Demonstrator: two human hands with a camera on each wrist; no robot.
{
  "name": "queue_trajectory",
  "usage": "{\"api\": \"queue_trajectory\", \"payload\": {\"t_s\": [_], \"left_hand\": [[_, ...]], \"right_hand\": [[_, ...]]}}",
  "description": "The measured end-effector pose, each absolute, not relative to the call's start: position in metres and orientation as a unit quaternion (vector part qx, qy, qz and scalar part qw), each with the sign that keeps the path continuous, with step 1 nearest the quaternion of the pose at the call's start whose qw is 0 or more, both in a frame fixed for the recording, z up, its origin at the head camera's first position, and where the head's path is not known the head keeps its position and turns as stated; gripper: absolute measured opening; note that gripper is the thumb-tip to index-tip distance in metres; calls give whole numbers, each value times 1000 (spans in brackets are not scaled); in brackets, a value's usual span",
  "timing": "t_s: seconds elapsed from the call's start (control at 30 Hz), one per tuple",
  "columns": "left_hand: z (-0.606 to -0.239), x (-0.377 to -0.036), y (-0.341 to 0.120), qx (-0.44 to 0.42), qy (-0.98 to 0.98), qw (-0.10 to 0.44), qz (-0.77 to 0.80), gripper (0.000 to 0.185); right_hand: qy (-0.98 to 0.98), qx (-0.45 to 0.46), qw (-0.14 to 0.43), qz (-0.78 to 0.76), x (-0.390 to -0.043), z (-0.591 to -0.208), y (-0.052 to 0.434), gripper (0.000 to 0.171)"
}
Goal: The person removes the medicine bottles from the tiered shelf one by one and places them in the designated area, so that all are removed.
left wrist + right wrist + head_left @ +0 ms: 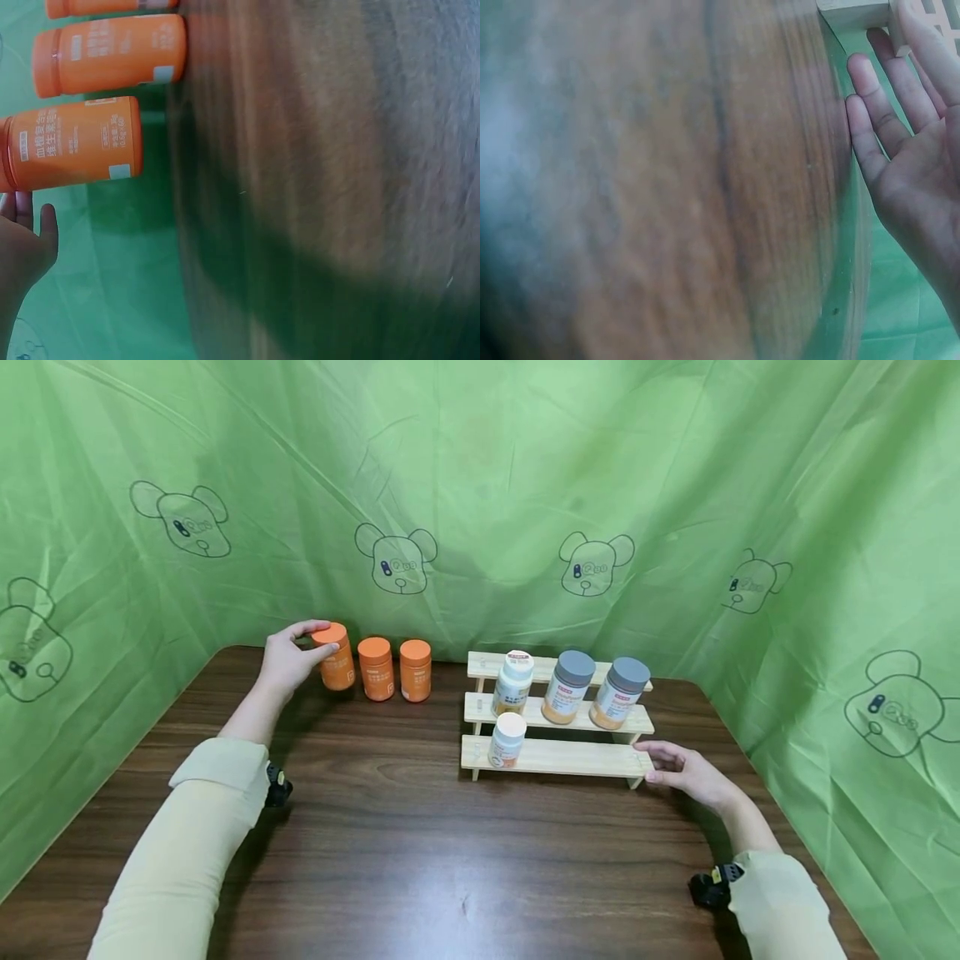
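Observation:
My left hand (288,657) grips an orange bottle (338,667) by its lid, thumb in front and fingers across the top. In the left wrist view its base stands off the tabletop, while two matching bottles, a middle one (377,675) and a right one (416,677), stand beside it. At the right end of a three-step wooden rack (573,760), my right hand (693,775) pinches the lowest board between thumb and index finger. The other fingers extend below the board in the right wrist view.
On the rack's middle step are a white-lidded bottle (513,685) and two grey-lidded jars, one central (567,693) and one right (618,697). A small white bottle (507,743) sits on the lowest step's left. Green cloth (480,460) surrounds the dark wood table (420,843).

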State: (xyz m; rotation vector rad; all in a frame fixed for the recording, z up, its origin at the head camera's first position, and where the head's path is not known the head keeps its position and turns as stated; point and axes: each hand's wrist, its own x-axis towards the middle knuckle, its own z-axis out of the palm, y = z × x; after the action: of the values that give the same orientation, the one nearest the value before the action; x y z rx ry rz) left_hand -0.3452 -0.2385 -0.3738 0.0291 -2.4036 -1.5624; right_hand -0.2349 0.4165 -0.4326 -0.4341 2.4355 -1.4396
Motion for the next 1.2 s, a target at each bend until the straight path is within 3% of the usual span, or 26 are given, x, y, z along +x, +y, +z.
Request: {"api": "queue_trajectory", "payload": {"t_s": [0.47, 0.87, 1.2], "left_hand": [[-402, -350, -244, 9, -847, 113, -520, 51], [-402, -353, -245, -7, -848, 102, -521, 53], [-388, -346, -242, -38, -859, 113, -497, 66]], "right_hand": [[841, -156, 138, -499, -237, -433, 415, 53], [841, -151, 140, -501, -237, -433, 416, 54], [842, -152, 138, -499, -237, -435, 418, 52]]}}
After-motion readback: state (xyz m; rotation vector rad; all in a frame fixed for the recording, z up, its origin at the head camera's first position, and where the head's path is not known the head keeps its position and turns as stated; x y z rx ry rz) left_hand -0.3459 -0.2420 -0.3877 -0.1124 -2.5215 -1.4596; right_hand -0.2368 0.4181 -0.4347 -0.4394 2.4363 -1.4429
